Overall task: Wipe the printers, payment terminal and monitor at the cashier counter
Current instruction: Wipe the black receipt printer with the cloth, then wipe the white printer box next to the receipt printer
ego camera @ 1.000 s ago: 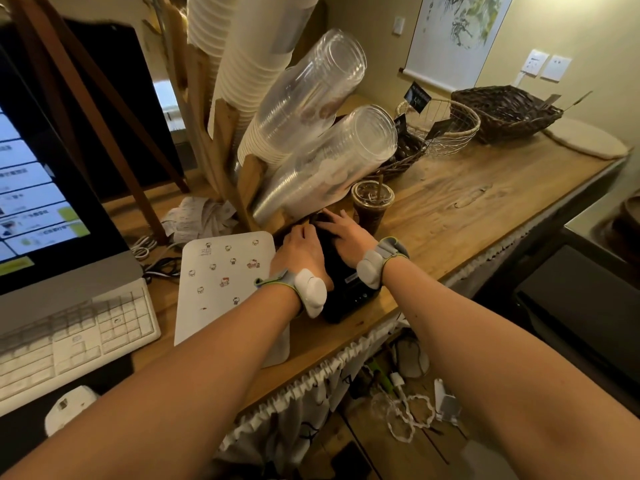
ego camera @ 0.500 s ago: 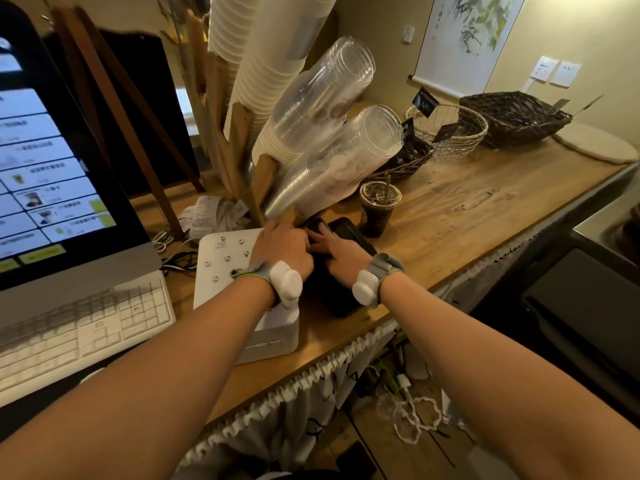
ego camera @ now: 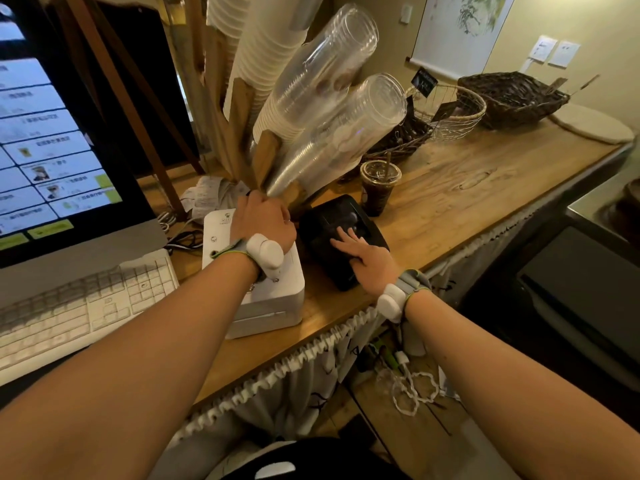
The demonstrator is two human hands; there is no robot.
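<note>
A white printer (ego camera: 266, 306) with small stickers sits on the wooden counter (ego camera: 467, 202), and a black printer (ego camera: 329, 216) stands just right of it. My left hand (ego camera: 263, 216) lies over the white printer's far right corner; its fingers curl down out of sight behind the edge. My right hand (ego camera: 360, 251) rests flat on the black printer's top with straight fingers. No cloth shows in either hand. The monitor (ego camera: 52, 150), lit with a menu screen, stands at the left above a white keyboard (ego camera: 69, 306).
Slanted stacks of clear cups (ego camera: 339, 133) in a wooden holder hang over both printers. An iced drink cup (ego camera: 379, 188) stands behind the black printer. Crumpled receipts (ego camera: 207, 195) and cables lie behind the white printer. A wire basket (ego camera: 450, 109) and a wicker basket (ego camera: 512, 98) sit farther right.
My left hand has left the black printer and moved left onto the white printer's far corner. My right hand stays on the black printer, its fingers now stretched flat.
</note>
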